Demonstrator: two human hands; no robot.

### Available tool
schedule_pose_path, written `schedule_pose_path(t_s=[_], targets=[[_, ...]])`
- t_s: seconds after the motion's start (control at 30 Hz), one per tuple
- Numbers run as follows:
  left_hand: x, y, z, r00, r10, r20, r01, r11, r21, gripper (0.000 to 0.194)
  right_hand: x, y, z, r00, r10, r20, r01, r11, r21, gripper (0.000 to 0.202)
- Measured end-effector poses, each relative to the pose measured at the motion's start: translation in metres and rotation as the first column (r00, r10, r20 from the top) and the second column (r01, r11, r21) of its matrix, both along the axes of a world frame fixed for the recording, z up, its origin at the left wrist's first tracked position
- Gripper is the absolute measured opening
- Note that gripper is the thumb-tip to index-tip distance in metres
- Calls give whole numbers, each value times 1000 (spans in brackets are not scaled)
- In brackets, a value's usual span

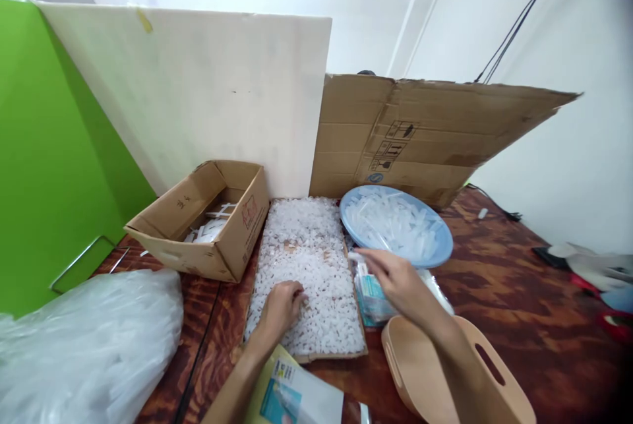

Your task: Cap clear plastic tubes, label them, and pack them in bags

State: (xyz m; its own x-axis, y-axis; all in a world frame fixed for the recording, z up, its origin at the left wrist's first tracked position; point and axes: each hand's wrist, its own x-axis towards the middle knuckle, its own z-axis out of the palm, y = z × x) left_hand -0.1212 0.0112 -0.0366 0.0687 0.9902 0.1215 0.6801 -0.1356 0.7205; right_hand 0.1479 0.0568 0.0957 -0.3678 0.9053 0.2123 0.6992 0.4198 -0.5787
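My left hand (pixel 283 306) is low over a cardboard tray spread with many small white plastic pieces (pixel 329 322). Its fingers are curled together at the pieces, and whatever is between them is hidden. To the right of the tray, my right hand (pixel 393 277) pinches a short whitish plastic piece (pixel 355 256) between thumb and fingertips. Just below that hand lie clear packets with teal-and-white printing (pixel 372 295). Behind it stands a blue basin (pixel 448 249) heaped with translucent plastic strips (pixel 390 216).
An open cardboard box (pixel 232 249) with white pieces inside stands left of the tray. A filled plastic bag (pixel 99 345) lies front left. In front are a printed package (pixel 301 391) and a peach-coloured bin (pixel 408 361). White board (pixel 198 101) and cardboard sheet (pixel 356 134) wall the back.
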Motion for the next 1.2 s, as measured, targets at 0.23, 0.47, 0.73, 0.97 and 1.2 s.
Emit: schedule_pose_path(t_s=[0.23,0.47,0.73,0.97,1.2], targets=[[-11,-22,25,968,77,239,-83,997,11,19,-58,-51,-57,936,19,-351,-94,976,-197,30],[-16,-40,31,951,104,292,-133,988,80,17,-93,-56,-96,823,-122,-554,-73,945,-318,34],[-18,-44,28,955,55,290,-85,992,92,19,-104,-61,-110,755,-194,-626,-55,933,-356,35],[-16,-44,30,942,-48,333,10,993,117,29,-103,-65,-107,759,-169,-628,-70,939,-337,30],[-20,-48,23,952,-171,256,144,982,122,42,-101,-65,-111,797,-91,-597,-82,963,-257,20]])
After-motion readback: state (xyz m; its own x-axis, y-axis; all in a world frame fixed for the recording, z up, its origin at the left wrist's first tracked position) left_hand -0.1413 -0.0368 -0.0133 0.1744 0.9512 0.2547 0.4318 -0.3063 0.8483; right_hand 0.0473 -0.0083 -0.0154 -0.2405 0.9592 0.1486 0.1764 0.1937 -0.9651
